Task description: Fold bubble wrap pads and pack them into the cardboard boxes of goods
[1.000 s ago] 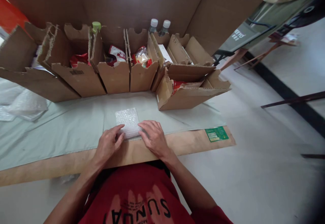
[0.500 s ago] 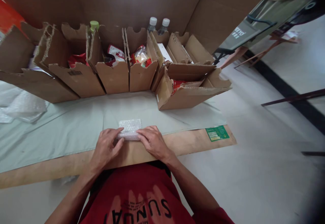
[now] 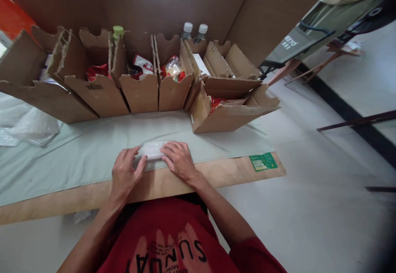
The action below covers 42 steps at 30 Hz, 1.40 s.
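Note:
A small bubble-wrapped packet (image 3: 151,150) lies near the front edge of the cloth-covered table, looking rolled or folded. My right hand (image 3: 178,159) grips its right end, fingers over the top and thumb on the near side. At the packet's left end is my left hand (image 3: 127,172), its thumb and fingers spread apart. Its thumb tip is close to the wrap; whether it touches I cannot tell. What lies inside the wrap is hidden.
Cardboard bins (image 3: 140,95) with packaged goods line the table's back. Another cardboard bin (image 3: 232,118) stands crosswise at right. Loose bubble wrap (image 3: 37,126) lies at left, a green card (image 3: 263,162) on the wooden edge (image 3: 216,174). Two capped bottles (image 3: 187,29) stand behind the bins.
The packet has moved slightly away from me and now shows as a narrower shape. My left fingers have come off its left end and spread; my right hand stays on it.

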{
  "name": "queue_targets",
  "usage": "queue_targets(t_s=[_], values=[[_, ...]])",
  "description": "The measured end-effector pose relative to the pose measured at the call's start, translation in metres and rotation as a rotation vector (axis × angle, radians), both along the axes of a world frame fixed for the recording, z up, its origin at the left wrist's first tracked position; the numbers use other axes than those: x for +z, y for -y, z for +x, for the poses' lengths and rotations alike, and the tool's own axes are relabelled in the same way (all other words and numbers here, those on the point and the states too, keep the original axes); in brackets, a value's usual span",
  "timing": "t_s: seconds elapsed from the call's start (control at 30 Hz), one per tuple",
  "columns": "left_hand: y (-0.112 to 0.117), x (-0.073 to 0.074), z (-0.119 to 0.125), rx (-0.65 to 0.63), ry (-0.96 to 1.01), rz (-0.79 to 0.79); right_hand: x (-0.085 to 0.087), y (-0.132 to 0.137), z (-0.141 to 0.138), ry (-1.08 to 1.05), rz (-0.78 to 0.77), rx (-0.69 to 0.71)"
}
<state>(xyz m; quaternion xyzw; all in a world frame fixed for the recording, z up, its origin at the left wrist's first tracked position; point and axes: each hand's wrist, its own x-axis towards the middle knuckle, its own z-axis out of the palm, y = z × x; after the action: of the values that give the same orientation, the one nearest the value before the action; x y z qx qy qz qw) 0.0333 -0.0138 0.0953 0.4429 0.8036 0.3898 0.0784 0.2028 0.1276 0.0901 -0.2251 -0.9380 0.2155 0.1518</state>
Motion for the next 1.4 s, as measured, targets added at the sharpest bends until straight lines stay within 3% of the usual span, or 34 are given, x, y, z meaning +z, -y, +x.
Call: queue_targets(t_s=[0.13, 0.23, 0.37, 0.5, 0.6, 0.7, 0.8, 0.97, 1.07, 1.13, 1.23, 1.3, 1.4], values=[[0.015, 0.017, 0.014, 0.06, 0.627, -0.003, 0.001, 0.006, 0.0, -0.126, -0.196, -0.118], [0.015, 0.02, 0.023, 0.093, 0.942, -0.032, 0.004, 0.022, 0.011, -0.18, -0.382, -0.089], [0.007, 0.014, 0.029, 0.082, 1.072, -0.035, 0.01, 0.034, 0.037, -0.283, -0.657, -0.116], [-0.005, 0.008, 0.04, 0.051, 1.174, -0.015, 0.014, 0.032, 0.064, -0.454, -1.055, -0.123], [-0.02, 0.007, 0.058, 0.017, 1.206, -0.029, 0.013, 0.028, 0.075, -0.533, -1.181, -0.211], [-0.037, 0.014, 0.072, -0.132, 1.164, -0.074, 0.018, 0.016, 0.086, -0.58, -1.128, -0.366], [-0.058, 0.035, 0.072, -0.297, 0.961, 0.006, 0.038, -0.01, 0.109, -0.591, -1.013, -0.398], [-0.123, 0.089, 0.064, -0.477, 0.108, 0.332, 0.097, -0.068, 0.166, -0.658, -0.595, -0.49], [-0.169, 0.107, 0.072, -0.531, -0.276, 0.456, 0.132, -0.099, 0.193, -0.73, -0.339, -0.564], [-0.189, 0.107, 0.081, -0.584, -0.345, 0.451, 0.153, -0.118, 0.203, -0.744, -0.178, -0.596], [-0.197, 0.094, 0.091, -0.652, -0.3, 0.449, 0.184, -0.146, 0.21, -0.578, 0.094, -0.606], [-0.193, 0.087, 0.094, -0.656, -0.261, 0.468, 0.205, -0.165, 0.208, -0.338, 0.219, -0.51], [-0.187, 0.082, 0.095, -0.649, -0.225, 0.466, 0.226, -0.192, 0.19, -0.05, 0.279, -0.243]])
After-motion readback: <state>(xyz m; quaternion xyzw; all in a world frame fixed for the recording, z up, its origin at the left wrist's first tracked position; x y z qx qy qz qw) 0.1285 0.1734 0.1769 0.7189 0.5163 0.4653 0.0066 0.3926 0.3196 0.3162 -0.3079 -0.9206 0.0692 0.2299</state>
